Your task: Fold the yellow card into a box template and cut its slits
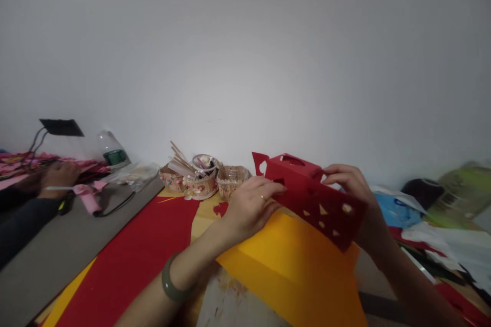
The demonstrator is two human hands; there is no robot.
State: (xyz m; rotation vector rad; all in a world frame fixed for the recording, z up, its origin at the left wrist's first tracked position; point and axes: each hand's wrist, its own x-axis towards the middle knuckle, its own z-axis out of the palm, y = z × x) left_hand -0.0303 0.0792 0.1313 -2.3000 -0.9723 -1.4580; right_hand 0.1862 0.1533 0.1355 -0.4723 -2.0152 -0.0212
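A folded piece of red paper (307, 204) with small cut-out holes is held up between both hands. My left hand (251, 204), with a ring and a green bangle on the wrist, pinches its left side. My right hand (355, 189) grips the right end, its fingers curled over the top fold and partly hidden behind the paper. Below the hands lies an orange-yellow sheet (295, 271), bent along a crease. A large red sheet (141, 245) covers the table to the left, and a small red scrap (220, 209) sits near my left wrist.
Decorated baskets (199, 184) with sticks and small tools stand against the wall. On the left are a pink glue gun (87, 199), a plastic bottle (111, 150) and another person's hand (57, 179). A blue packet (397, 208) and cloth items crowd the right side.
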